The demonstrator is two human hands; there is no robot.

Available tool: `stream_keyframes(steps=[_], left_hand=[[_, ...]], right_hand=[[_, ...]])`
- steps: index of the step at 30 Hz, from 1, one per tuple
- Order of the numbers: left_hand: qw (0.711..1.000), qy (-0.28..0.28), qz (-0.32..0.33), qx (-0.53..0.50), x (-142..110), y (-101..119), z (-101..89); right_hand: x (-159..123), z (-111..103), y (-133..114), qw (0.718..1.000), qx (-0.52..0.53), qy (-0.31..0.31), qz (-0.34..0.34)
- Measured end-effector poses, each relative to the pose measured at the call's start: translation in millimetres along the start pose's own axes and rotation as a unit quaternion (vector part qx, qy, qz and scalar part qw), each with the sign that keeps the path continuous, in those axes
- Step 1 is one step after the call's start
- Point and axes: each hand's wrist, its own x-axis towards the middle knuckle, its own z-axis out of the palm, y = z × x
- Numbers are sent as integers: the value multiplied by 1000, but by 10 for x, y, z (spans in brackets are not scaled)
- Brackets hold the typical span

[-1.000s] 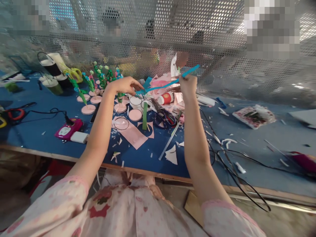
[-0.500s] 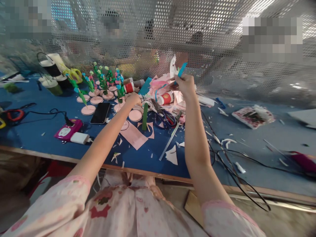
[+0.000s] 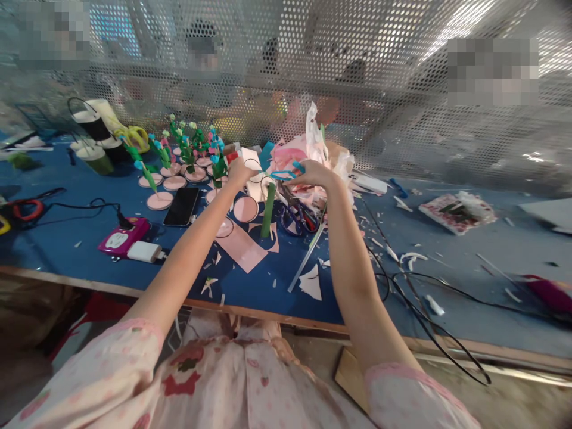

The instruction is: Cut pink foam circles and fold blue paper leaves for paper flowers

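Note:
My left hand (image 3: 238,171) is stretched out over the blue table (image 3: 67,238), its fingers closed on a pale paper piece (image 3: 252,170) marked with a drawn circle. My right hand (image 3: 316,173) is low beside it and pinches a curled blue paper strip (image 3: 286,174). Between and just below the hands a green paper tube (image 3: 269,204) stands upright next to a pink disc (image 3: 245,209). Dark-handled scissors (image 3: 297,215) lie under my right wrist. A heap of pink and white paper (image 3: 313,143) rises behind my right hand.
Several paper flowers on pink discs (image 3: 187,152) stand at the back left beside a black phone (image 3: 181,205). A pink device with a white charger (image 3: 125,235) lies near the front edge. Black cables (image 3: 415,286) loop at right. A perforated metal screen (image 3: 402,119) closes the back.
My right hand has come down from head height to the table with the blue strip, which is now curled. My left hand let go of the strip, reached down and lifted the pale paper piece.

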Motion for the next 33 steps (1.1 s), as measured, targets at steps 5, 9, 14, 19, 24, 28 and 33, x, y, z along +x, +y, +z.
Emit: stream_keyframes(steps=[5,9,14,19,24,28,33], left_hand=[[989,132,-28,-63,-16,109,-81],[985,161,7,-68,-48,165,-129],[969,216,82,-85,-174,275,-194],[947,277,113,-114,-225,358,-272],[936,312,130,-100,-183,322,-289],[930,320,141,-113,-153,299,-259],[940,301,121,-107,-136,306,-226]], right_hand=[[-2,3,9,998,-50,-43,12],[16,69,-15,994,-91,-48,35],[20,165,-85,995,-76,-17,60],[4,123,-85,996,-52,23,70],[-46,42,-133,986,36,160,22],[-73,45,-200,981,49,188,-10],[-103,51,-180,987,51,149,5]])
